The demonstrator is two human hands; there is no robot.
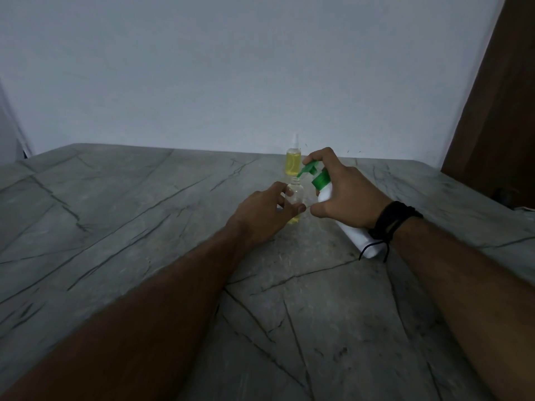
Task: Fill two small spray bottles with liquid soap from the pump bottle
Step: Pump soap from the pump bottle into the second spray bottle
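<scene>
A grey stone-look table fills the lower part of the room, its top crossed by dark veins and crack-like lines running in every direction. Behind it stands a plain pale wall, dim and bare in the low light. At the far right a brown wooden panel, perhaps a door, leans into view beside the table's edge. On the wrist to the right sits a black band with thin cords hanging from it.
</scene>
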